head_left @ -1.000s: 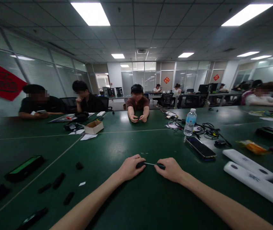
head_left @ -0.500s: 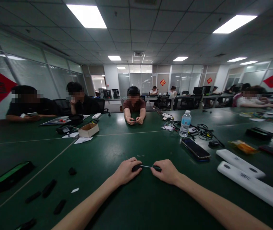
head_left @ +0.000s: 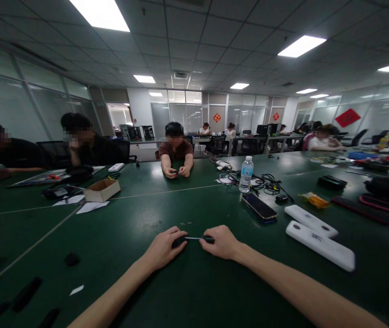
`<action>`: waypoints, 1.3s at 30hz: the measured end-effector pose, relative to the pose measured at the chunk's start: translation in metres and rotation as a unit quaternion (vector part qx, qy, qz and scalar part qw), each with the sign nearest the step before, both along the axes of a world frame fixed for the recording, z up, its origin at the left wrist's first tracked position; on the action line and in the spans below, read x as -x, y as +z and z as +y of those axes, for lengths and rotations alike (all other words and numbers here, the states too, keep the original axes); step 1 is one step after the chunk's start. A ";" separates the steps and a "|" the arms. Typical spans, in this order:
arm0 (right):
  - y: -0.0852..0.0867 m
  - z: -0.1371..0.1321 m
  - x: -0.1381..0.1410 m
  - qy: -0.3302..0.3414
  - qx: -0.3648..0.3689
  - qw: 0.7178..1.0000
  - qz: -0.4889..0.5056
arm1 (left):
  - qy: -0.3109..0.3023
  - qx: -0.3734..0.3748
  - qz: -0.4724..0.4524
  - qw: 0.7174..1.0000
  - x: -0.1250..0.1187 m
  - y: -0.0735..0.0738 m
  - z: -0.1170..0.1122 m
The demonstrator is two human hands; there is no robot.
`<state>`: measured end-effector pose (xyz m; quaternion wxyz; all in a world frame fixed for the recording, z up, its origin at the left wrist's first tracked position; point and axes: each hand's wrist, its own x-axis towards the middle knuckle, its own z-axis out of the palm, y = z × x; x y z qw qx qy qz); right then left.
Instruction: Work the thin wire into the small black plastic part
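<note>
- One open office, glass partitions along the far side; green table (head_left: 136, 218) fills the foreground.
- Several people sit around it; the one opposite (head_left: 176, 150) has both hands together at the table edge, holding something too small to identify.
- Right of the hands: white bar (head_left: 320, 245), phone (head_left: 258, 207), bottle (head_left: 246, 175), black cables (head_left: 266, 183).
- Left of the hands: cardboard box (head_left: 101, 190), black piece (head_left: 72, 259).
- Two forearms reach in from the bottom of view, bringing the hands together low over the table, near the person's midline.
- Left hand (head_left: 162, 248): fingers curled closed over the rod's left black end.
- Right hand (head_left: 220, 242): fingers curled closed over its right black end.
- Rod (head_left: 191, 238): held level between both hands, thin metal shaft left bare. Contact with the table and fingertip pressure: cannot tell.
</note>
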<state>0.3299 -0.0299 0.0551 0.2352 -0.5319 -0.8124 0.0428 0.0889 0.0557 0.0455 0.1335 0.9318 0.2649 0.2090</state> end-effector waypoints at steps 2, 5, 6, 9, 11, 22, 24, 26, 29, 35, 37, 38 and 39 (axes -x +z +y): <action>0.000 0.000 0.000 0.003 0.002 1.000 0.007 | 0.003 0.002 0.003 1.000 0.000 0.000 0.000; 0.001 0.000 0.000 0.005 0.012 1.000 0.008 | 0.005 0.005 0.008 1.000 0.000 0.000 0.000; 0.001 0.000 0.000 0.005 0.015 1.000 0.007 | 0.005 0.005 0.009 1.000 0.000 0.001 0.000; 0.002 0.000 0.000 0.001 0.012 1.000 0.001 | 0.006 0.006 0.012 1.000 0.000 0.002 -0.001; 0.003 -0.001 0.001 -0.002 0.014 1.000 0.000 | 0.006 0.007 0.013 1.000 0.000 0.002 -0.002; -0.003 -0.006 0.012 -0.028 -0.016 0.999 -0.016 | 0.011 0.002 -0.001 1.000 0.005 0.004 -0.008; -0.004 -0.005 0.013 -0.034 -0.024 0.999 -0.024 | 0.012 0.000 -0.002 1.000 0.006 0.005 -0.010; -0.005 -0.006 0.014 -0.028 -0.022 0.999 -0.020 | 0.016 -0.004 -0.004 1.000 0.007 0.006 -0.012; -0.004 -0.009 0.015 -0.028 -0.016 0.999 -0.011 | 0.018 -0.009 -0.004 1.000 0.008 0.008 -0.014; -0.001 -0.011 0.017 -0.024 0.001 1.000 0.012 | 0.020 -0.009 -0.002 1.000 0.007 0.010 -0.015; 0.000 -0.011 0.017 -0.017 0.016 0.999 0.022 | 0.019 -0.008 -0.002 1.000 0.008 0.011 -0.016; -0.001 -0.011 0.017 -0.016 0.020 0.999 0.025 | 0.018 -0.007 -0.003 1.000 0.008 0.011 -0.017; -0.001 -0.010 0.017 -0.015 0.023 0.999 0.028 | 0.017 -0.006 -0.004 1.000 0.008 0.012 -0.017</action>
